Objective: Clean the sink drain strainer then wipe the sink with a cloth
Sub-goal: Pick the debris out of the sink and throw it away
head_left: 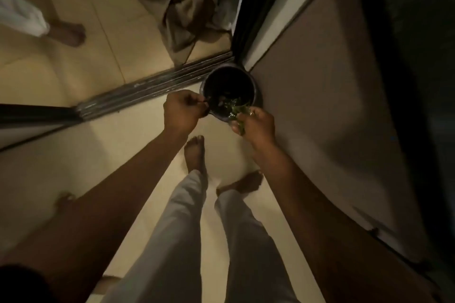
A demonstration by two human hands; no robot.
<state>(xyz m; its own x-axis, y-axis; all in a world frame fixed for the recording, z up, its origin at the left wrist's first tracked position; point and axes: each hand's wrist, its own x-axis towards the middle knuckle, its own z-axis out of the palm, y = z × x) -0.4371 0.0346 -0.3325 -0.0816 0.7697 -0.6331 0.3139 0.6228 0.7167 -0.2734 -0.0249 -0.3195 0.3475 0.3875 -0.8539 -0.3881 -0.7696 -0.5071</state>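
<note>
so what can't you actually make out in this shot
Head view, dim and blurred:
strainer: hidden, if there, by right hand and the green scraps it grips.
left hand: what its fingers pinch at the bin rim, too dark.
bin's inside: in shadow.
sink: outside the frame.

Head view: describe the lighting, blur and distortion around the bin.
Head view: dim warm light, the bin nearly black inside; head view: motion blur softens both hands, so what the left hand pinches at the rim is unclear; the right hand grips green scraps; head view: wide-angle distortion slants the door track.
</note>
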